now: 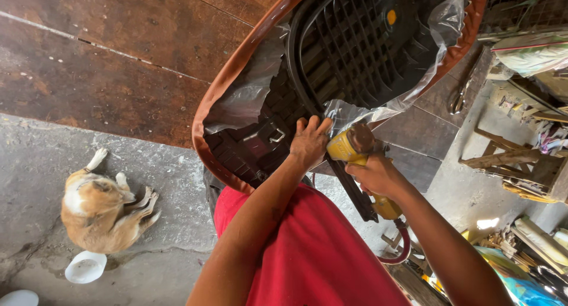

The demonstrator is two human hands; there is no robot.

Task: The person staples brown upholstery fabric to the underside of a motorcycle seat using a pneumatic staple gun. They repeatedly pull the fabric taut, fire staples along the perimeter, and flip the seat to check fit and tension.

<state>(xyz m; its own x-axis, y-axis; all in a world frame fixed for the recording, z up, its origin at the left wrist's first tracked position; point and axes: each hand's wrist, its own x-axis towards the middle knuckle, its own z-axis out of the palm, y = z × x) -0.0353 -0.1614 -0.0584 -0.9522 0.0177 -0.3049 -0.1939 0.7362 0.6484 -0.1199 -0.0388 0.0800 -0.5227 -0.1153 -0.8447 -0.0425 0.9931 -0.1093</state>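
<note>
Yellow stapler (354,147), black gridded seat base (361,39), red-brown cover (207,105).

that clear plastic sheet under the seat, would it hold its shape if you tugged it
Probably not: the clear plastic sheet is crumpled and draped over the seat base, so it looks thin and floppy. It seems light and likely slippery, which may be why the left hand presses it beside the yellow staple gun.

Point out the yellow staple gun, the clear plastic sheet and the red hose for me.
Yellow pneumatic staple gun (348,146), head view, on its yellow body.
Clear plastic sheet (248,93), head view, on its crinkled left part over the seat.
Red air hose (402,247), head view, on the curved loop below the gun.
</note>
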